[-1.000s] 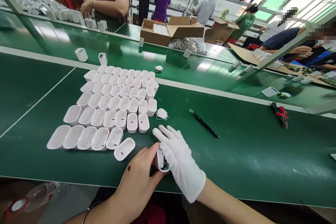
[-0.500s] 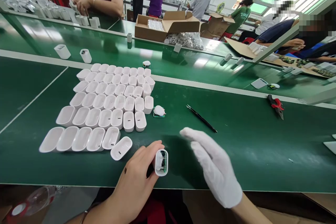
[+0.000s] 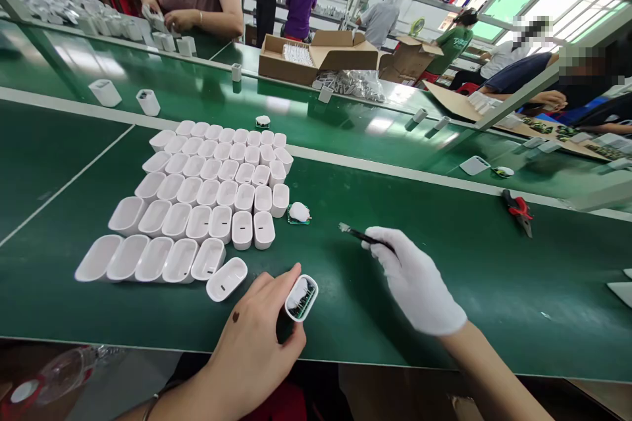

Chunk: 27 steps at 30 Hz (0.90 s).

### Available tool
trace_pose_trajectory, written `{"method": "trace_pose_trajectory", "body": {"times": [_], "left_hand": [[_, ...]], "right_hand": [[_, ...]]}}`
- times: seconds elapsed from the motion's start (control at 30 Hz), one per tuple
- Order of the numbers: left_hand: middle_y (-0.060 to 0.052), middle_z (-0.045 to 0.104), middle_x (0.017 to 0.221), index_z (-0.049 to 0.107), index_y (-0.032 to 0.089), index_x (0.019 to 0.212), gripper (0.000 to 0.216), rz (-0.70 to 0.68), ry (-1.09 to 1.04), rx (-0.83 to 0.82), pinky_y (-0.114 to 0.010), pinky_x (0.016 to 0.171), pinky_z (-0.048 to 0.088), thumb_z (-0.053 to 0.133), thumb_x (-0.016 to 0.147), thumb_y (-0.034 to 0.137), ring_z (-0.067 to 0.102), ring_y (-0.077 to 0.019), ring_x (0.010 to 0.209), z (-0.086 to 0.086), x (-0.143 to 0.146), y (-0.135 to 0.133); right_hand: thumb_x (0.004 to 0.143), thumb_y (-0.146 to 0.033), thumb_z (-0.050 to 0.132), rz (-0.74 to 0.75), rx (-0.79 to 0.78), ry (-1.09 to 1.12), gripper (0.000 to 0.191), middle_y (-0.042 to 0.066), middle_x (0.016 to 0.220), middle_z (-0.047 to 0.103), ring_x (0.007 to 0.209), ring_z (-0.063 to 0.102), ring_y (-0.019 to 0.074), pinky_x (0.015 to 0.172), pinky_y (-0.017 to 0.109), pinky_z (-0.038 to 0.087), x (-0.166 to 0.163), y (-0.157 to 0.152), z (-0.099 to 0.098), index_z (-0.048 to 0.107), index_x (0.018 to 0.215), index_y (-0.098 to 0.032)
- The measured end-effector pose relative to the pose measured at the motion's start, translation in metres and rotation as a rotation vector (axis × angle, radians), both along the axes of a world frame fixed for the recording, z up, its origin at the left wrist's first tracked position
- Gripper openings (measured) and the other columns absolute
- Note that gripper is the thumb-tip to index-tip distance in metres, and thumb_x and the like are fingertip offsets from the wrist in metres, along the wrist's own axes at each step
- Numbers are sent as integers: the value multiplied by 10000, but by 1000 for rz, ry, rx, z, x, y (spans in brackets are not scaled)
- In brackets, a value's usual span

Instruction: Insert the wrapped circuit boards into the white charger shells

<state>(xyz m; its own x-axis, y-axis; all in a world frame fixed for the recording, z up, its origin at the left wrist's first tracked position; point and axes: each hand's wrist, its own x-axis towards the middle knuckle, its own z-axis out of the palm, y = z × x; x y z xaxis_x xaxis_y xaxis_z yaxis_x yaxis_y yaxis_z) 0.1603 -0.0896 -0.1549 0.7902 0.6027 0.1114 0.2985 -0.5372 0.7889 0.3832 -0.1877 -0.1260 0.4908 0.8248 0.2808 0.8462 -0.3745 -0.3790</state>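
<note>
Gripping the white casing (image 3: 316,292) at the near edge of the green bench (image 3: 365,335), our bare left hand (image 3: 261,335) sat back-up, thumb and index finger clamped round its side; casing mouth faced up, tilted, just right of the shell rows (image 3: 210,191); our gloved right hand (image 3: 417,286) came in from lower right, fingers curled, pinching black tweezers (image 3: 365,237) above the bench, tips pointing left and clear of the casing; casing was smooth plastic, rounded-oblong mouth, with a green circuit board (image 3: 307,301) and a white lump (image 3: 298,294) inside; glove was matte white fabric; shells matched in shape, some showing a dark slot; we saw a loose board (image 3: 299,213) with a white blob beside them; lettering on a green shirt (image 3: 455,46) was too small for us to read.
</note>
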Motion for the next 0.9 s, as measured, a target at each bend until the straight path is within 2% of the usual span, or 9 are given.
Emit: {"method": "trace_pose_trajectory", "body": {"times": [0.1,0.2,0.3,0.43,0.67,0.8,0.9], "left_hand": [[-52,659,989,462,206,1325,586,10,-12,-21,-347,792,539,492,752,90,568,-219,925,1,1,0],[-53,653,940,478,208,1311,516,19,-37,-28,-342,776,536,537,801,157,560,-215,901,1,0,1],[-44,634,884,535,239,1257,416,17,-35,-51,-313,733,531,534,843,193,565,-199,858,-1,-1,2],[-35,602,865,540,269,1257,404,0,3,-88,-288,701,521,525,859,199,577,-181,819,-7,-2,4],[-44,609,873,539,260,1267,409,-7,-1,-89,-278,698,521,514,864,194,593,-186,824,-7,-2,5],[-34,622,877,550,274,1248,402,-4,-7,-92,-270,689,527,514,859,180,599,-181,821,-2,-2,3],[-37,633,932,547,282,1238,401,0,-3,-93,-277,710,530,498,860,159,599,-183,850,0,-2,3]], "right_hand": [[873,-91,355,240,39,-188,401,-9,754,654,621,577,115,700,311,397,-27,-3,16,570,1156,-276],[846,-66,416,340,-1,-292,356,-44,670,635,561,535,83,688,298,318,-37,-3,25,625,1013,-301],[827,-32,425,303,7,-334,344,-64,607,628,505,490,67,649,292,264,-40,-1,26,647,874,-290],[800,1,426,238,-8,-445,351,-77,565,622,464,439,69,613,300,219,-46,0,25,644,785,-274],[761,10,435,186,-52,-570,340,-76,555,608,454,375,84,601,306,191,-57,4,31,632,763,-268],[735,27,442,240,-85,-527,338,-71,552,590,476,388,85,615,306,192,-58,9,26,619,728,-261],[731,33,442,317,-52,-521,340,-73,514,557,479,371,92,612,306,181,-56,13,22,608,696,-262]]}}
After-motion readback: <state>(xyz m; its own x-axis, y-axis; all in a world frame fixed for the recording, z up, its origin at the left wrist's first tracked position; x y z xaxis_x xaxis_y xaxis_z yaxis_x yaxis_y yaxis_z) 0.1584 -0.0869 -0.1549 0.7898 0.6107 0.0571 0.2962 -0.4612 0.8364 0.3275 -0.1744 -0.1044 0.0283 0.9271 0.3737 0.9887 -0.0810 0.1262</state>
